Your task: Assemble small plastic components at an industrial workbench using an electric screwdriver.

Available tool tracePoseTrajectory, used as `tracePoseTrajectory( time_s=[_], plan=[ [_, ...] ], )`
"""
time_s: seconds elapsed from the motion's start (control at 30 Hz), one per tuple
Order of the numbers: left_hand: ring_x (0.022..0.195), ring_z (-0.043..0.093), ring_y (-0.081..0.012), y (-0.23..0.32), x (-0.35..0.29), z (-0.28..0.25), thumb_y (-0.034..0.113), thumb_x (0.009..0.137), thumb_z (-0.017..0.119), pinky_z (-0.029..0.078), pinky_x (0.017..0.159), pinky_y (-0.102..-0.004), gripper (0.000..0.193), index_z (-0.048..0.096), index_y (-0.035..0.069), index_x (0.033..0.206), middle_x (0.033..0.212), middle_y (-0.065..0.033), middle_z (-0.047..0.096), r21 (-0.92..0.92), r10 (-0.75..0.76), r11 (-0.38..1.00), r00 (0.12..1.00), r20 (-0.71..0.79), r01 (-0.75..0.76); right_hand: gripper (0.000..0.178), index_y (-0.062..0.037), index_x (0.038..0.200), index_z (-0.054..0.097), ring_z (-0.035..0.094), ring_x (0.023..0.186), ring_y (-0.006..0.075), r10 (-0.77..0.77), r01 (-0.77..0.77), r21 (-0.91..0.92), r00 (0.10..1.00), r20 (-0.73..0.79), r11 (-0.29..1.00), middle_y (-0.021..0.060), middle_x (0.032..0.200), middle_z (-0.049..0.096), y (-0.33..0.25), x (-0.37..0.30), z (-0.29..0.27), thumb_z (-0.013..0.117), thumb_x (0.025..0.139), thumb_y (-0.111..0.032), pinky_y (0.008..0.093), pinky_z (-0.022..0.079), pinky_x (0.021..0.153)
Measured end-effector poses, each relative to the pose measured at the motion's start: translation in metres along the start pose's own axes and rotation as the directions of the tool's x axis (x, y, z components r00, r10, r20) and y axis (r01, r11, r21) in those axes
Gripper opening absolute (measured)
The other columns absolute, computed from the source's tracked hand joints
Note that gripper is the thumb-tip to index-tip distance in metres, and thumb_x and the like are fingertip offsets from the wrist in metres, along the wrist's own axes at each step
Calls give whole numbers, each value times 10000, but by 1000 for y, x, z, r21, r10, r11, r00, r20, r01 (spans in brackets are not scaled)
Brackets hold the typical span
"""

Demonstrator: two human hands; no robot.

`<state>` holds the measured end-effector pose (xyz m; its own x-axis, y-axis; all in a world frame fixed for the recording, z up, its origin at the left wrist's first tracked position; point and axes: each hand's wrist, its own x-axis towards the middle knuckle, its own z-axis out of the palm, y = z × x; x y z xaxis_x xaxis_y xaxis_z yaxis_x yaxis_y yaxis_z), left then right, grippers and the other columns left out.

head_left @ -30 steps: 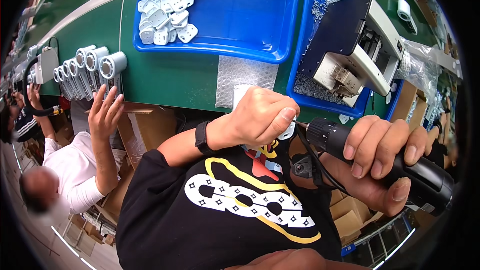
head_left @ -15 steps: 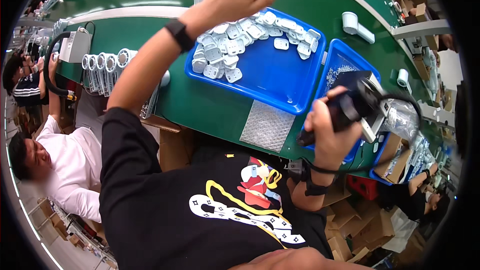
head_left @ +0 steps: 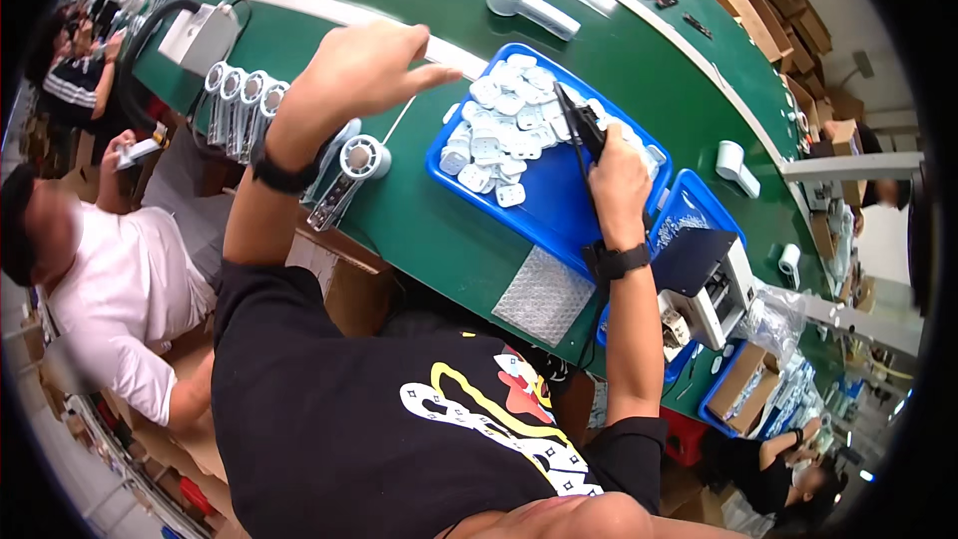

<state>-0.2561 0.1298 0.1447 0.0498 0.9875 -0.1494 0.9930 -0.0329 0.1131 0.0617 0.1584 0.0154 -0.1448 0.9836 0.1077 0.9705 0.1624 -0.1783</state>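
1. Head view, left hand [head_left: 369,70]: it hangs over the table [head_left: 419,230] with the thumb spread away from the fingers, and nothing shows in its grasp. Part of the palm is turned from sight.
2. Head view, around that hand: below it, partly behind the wrist, a white fan-headed unit [head_left: 364,157] lies near the table edge. To its left and a little lower stands a row of similar units [head_left: 242,90]. Beyond it and to the right, 1 more unit [head_left: 532,8] lies well apart.
3. Head view, right hand [head_left: 621,180]: its fingers are wrapped around a black tool [head_left: 591,130], which points away from the body. Behind the tool, a blue tray [head_left: 559,215] holds many white plates [head_left: 484,145]; I cannot tell whether tool and plates touch.
4. Head view, around the right hand: a bubble-wrap sheet [head_left: 544,296] lies nearer the body and to its left; a dark-and-pale machine [head_left: 733,289] is nearer the body and to its right.
5. Risks, as I judge them: a low sweep of the tool could scatter plates; a loosened grip could drop it onto them; the left forearm could nudge the edge unit off the table.
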Motion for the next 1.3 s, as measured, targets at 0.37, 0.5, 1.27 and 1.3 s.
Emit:
tracePoseTrajectory(
  time_s=[0.37,0.5,1.27,1.3],
  plan=[
    [996,582,-298,-10,-187,149,284,699,881,465,902,-467,480,625,40,1024,1085,-129,580,-121,-346,933,750,-563,340,625,-26,1235,478,598,636,102,-147,-77,895,977,156,440,8,719,562,-5,-76,-83,861,764,-175,269,474,536],
    [973,592,-278,29,-179,139,232,734,866,470,913,-437,473,614,6,1064,1100,-144,589,-692,-396,707,731,-555,-143,700,-26,1233,503,564,857,93,-194,-191,941,949,250,280,23,992,549,-4,-122,-97,921,696,-192,277,469,730],
    [616,610,-308,249,-102,189,435,736,803,469,554,-370,504,606,15,931,728,-109,595,-819,576,10,673,-464,-574,416,-60,1143,396,535,527,151,567,534,833,645,-513,147,77,742,581,80,-209,-144,679,844,-4,313,511,560],
    [616,610,-308,249,-100,190,435,736,803,469,554,-370,504,606,15,931,728,-109,595,-821,578,14,674,-459,-571,416,-60,1143,396,535,527,151,571,532,835,645,-509,143,77,742,581,85,-201,-140,679,844,-4,313,511,560]
  ],
)
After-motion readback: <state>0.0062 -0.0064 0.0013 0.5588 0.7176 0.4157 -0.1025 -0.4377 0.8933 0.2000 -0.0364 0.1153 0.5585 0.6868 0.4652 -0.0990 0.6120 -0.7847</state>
